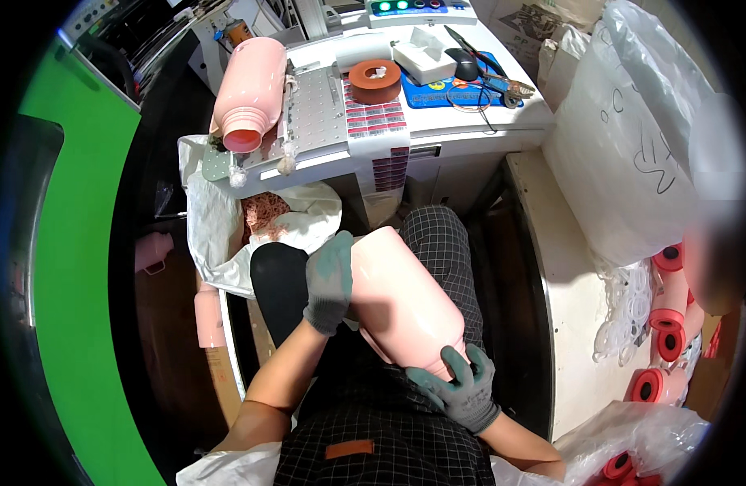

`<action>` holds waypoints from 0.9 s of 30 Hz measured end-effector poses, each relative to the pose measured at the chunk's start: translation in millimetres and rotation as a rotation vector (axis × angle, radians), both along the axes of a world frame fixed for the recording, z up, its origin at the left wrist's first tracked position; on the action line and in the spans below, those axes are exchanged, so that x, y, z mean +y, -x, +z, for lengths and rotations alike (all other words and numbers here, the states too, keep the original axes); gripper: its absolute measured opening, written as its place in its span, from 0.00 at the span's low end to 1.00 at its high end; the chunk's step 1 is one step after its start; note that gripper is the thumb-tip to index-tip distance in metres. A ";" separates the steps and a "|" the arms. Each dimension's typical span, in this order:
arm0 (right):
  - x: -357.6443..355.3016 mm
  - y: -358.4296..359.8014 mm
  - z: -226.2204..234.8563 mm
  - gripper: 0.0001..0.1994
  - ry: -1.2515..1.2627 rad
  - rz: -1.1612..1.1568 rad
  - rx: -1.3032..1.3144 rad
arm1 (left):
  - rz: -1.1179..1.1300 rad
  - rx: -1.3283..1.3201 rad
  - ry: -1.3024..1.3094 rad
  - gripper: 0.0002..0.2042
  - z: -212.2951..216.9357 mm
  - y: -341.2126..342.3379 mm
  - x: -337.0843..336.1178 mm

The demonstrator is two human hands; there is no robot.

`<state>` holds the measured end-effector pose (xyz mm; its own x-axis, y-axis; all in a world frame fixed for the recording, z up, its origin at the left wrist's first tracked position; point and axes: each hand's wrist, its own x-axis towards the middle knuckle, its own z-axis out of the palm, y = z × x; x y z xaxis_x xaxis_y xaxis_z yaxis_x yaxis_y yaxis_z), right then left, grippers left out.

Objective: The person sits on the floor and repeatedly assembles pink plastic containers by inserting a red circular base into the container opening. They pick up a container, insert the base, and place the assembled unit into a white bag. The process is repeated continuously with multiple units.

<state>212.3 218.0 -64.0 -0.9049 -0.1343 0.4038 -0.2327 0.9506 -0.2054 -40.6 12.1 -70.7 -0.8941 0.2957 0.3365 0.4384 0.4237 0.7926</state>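
Observation:
A large, glossy pink plastic bottle [405, 300] lies tilted across my lap, between my two gloved hands. My left hand [330, 279], in a grey glove with a green coating, presses against its far left end. At the near right end, my right hand [462, 389] curls its fingers around the narrower neck, hiding most of it. Along the bottle's lower left side a thin pink strip shows, perhaps a handle. Another pink bottle [251, 89] rests on a perforated metal plate at the bench's left, its open mouth toward me.
On the white bench stand a brown tape roll [374, 81], a label strip [378, 121], a white box [424, 57] and pliers [506, 85]. A white sack with pink shavings [265, 212] hangs below. Right are a big plastic bag [632, 154], white rings [624, 312] and pink-red parts [669, 300].

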 end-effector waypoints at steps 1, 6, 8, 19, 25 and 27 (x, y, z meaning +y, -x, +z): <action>1.6 -0.1 17.2 0.25 0.045 0.024 -0.053 | -0.007 0.195 0.105 0.12 6.9 -0.9 1.6; 14.0 58.8 80.3 0.44 0.226 0.171 -0.156 | -0.203 0.321 -0.003 0.12 42.0 2.5 27.2; 1.4 77.3 72.1 0.50 0.249 0.197 -0.225 | -0.276 0.106 -0.110 0.13 55.7 -1.3 43.4; 7.1 137.6 97.3 0.50 0.355 0.225 -0.211 | -0.365 0.034 -0.271 0.27 50.9 -32.3 71.4; 7.7 49.9 83.6 0.50 0.216 0.178 -0.301 | -0.489 -0.156 -0.230 0.35 34.0 -36.7 60.6; 13.4 65.9 91.9 0.49 0.220 0.165 -0.311 | -0.521 -0.065 -0.188 0.36 46.2 -36.5 61.9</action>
